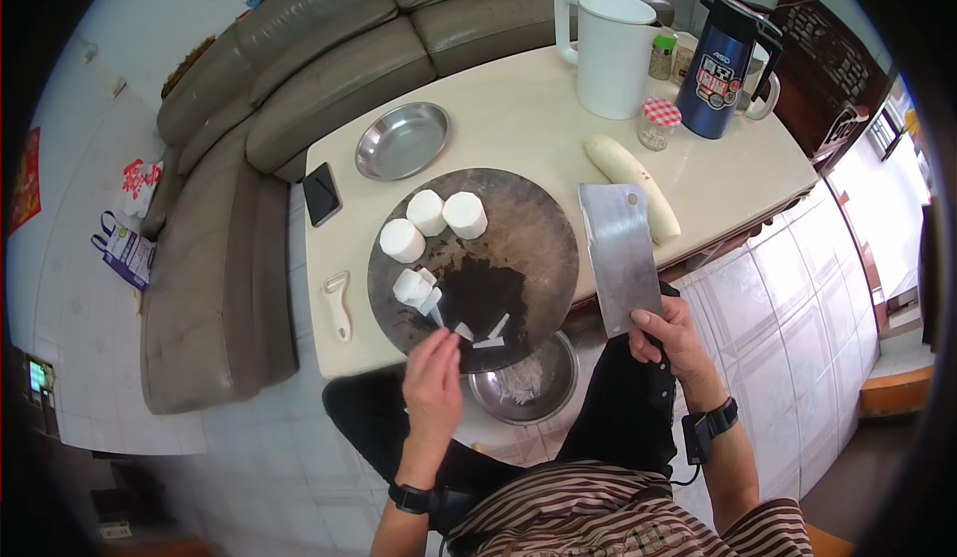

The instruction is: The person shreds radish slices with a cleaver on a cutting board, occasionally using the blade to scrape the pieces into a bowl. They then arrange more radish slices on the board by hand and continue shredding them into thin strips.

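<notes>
My right hand [670, 338] grips the handle of a cleaver [618, 248], whose broad blade points up and away, off the right side of the round chopping board [543, 228]. At the board's near edge, my left hand [435, 372] has its fingers pinched together; what they hold, if anything, I cannot make out. Just beyond those fingertips lies a small stack of cut white radish pieces [415, 288]. Thin white strips [488, 343] rest to their right. Three peeled white radish chunks [465, 216] stand farther back on the board. A whole white radish [633, 183] lies beyond the cleaver.
Below the board's front edge, a metal bowl [558, 387] contains white shreds. A peeler [337, 308], a phone [321, 195] and a metal dish [404, 142] sit on the left of the table. A white pitcher [613, 63], small jar [658, 123] and blue flask [713, 83] stand at back right.
</notes>
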Motion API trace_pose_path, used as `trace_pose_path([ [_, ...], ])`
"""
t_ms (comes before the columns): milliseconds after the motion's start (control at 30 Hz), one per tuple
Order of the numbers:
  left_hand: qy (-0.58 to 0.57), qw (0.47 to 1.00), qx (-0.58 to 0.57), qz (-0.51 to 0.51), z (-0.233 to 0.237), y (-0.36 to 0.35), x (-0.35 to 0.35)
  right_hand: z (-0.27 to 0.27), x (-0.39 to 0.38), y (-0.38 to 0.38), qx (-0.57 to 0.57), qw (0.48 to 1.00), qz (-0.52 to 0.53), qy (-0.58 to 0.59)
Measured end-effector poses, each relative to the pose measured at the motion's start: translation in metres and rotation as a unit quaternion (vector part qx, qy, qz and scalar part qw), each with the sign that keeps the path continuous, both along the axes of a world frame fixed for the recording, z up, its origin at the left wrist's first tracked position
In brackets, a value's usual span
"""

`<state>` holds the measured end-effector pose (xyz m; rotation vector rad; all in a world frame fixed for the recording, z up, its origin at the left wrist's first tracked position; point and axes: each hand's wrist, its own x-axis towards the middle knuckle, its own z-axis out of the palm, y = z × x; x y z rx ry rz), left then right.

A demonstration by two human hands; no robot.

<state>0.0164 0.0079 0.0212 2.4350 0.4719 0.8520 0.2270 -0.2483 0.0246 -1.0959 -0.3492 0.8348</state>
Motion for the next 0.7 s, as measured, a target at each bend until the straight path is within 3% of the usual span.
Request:
trace_pose_path([
  [233, 0.074, 0.989, 0.092, -0.084, 0.019, 0.023, 0.014, 0.003, 0.0, 0.0, 0.005, 1.0, -0.005, 0.011],
  [433, 0.075, 0.993, 0.086, -0.026, 0.005, 0.02, 0.033, 0.003, -0.002, 0.0, 0.002, 1.0, -0.008, 0.006],
  [567, 0.066, 0.994, 0.075, -0.034, 0.007, 0.013, 0.031, 0.002, -0.001, -0.004, 0.004, 1.0, -0.005, 0.006],
  [633, 0.023, 1.0, 0.014, -0.007, 0.008, 0.01, 0.026, 0.003, -0.001, -0.004, 0.013, 1.0, -0.011, 0.008],
  [700, 0.029, 0.998, 0.044, -0.028, 0.016, 0.003, 0.024, 0.001, 0.0, -0.006, 0.017, 1.0, -0.014, 0.011],
])
